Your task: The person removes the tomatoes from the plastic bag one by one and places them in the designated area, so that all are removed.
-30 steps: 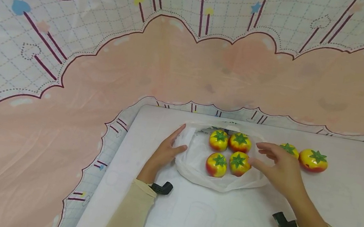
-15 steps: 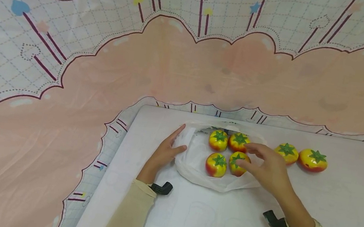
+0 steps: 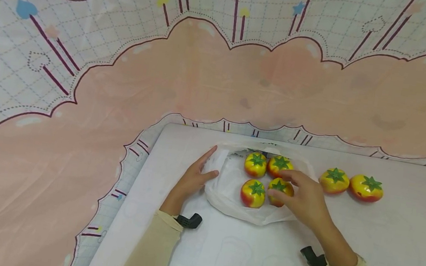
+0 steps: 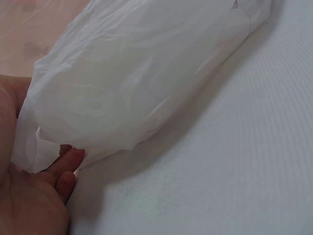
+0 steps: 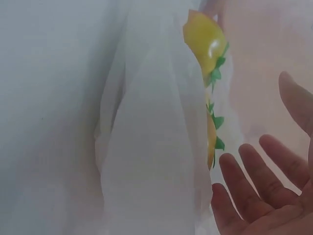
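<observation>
A white plastic bag [image 3: 228,201] lies on the table with its mouth facing up. Several yellow-red toy tomatoes with green star-shaped leaves are inside it, among them a front left one [image 3: 252,193] and a back left one [image 3: 255,164]. My left hand [image 3: 190,179] holds the bag's left edge, its fingers curled at the plastic in the left wrist view. Above the bag's right side is my right hand [image 3: 305,200], thumb and fingers spread around the front right toy tomato [image 3: 279,188]. The right wrist view shows these fingers [image 5: 252,183] loosely bent, with nothing gripped.
Two more toy tomatoes sit side by side right of the bag: a nearer one [image 3: 334,181] and a farther one [image 3: 366,188]. The white table [image 3: 237,254] meets a patterned peach-and-white curtain [image 3: 244,87] at the back.
My right hand has moved left from the bag's right rim to over the front right toy tomato, uncovering the loose toy tomato behind it. My left hand has stayed put.
</observation>
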`<state>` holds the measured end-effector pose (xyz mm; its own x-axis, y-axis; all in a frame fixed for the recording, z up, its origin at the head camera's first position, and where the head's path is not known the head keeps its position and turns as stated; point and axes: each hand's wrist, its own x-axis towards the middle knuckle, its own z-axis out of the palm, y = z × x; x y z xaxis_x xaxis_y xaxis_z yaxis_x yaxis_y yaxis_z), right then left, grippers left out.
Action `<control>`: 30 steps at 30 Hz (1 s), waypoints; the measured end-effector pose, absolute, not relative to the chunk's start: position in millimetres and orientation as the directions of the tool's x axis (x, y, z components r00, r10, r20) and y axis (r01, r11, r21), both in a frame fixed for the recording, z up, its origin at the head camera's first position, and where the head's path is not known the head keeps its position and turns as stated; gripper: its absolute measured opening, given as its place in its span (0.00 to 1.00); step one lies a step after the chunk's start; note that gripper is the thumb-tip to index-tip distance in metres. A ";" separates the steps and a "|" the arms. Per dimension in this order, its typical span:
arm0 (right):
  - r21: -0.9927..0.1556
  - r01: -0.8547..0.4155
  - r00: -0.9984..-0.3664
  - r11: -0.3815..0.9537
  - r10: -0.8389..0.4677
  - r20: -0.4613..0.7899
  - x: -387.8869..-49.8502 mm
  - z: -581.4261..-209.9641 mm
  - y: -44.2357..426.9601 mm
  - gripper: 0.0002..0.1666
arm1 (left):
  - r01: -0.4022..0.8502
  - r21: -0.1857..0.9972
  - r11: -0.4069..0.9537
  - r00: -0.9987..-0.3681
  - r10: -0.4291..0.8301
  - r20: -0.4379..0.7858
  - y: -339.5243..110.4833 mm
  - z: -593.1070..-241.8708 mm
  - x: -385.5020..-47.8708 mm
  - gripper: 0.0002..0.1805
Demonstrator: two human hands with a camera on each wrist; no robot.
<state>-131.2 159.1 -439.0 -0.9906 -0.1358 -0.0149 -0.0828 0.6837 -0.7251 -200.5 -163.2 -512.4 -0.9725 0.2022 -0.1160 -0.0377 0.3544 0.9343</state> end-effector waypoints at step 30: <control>-0.695 -0.231 -0.964 0.681 -0.258 0.067 -143.6 -453.2 129.7 0.34 | -0.003 0.937 0.350 -0.976 0.202 -0.079 -160.0 -512.7 -202.2 0.44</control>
<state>-143.6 129.7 -453.2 -0.9637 -0.2584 0.0672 -0.2310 0.6810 -0.6949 -202.2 -160.0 -512.7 -0.9762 0.2023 -0.0786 -0.0028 0.3504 0.9366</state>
